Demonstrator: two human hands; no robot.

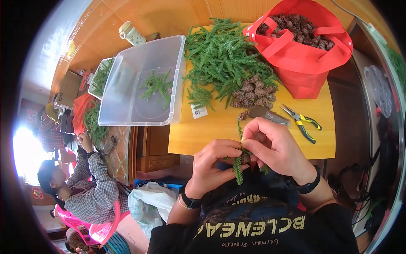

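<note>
Close to my body, just off the table's front edge, my left hand (216,163) pinches a green artificial pine sprig (237,170). A small brown pine cone (245,157) sits between my hands, partly covered by the fingers. My right hand (272,146) has its thumb and forefinger pressed together at the sprig's stem; whatever thin thing they grip is too small to name. Beyond them on the yellow table (198,142) lie a heap of green pine sprigs (224,55), a cluster of pine cones (253,93) and a brown packet (270,115).
Yellow-and-black pliers (302,122) lie to the right. A red bag (300,78) full of pine cones stands at the far right. On the left is a clear plastic bin (139,122) with one sprig cluster inside. A co-worker (91,190) in a checked shirt sits farther left.
</note>
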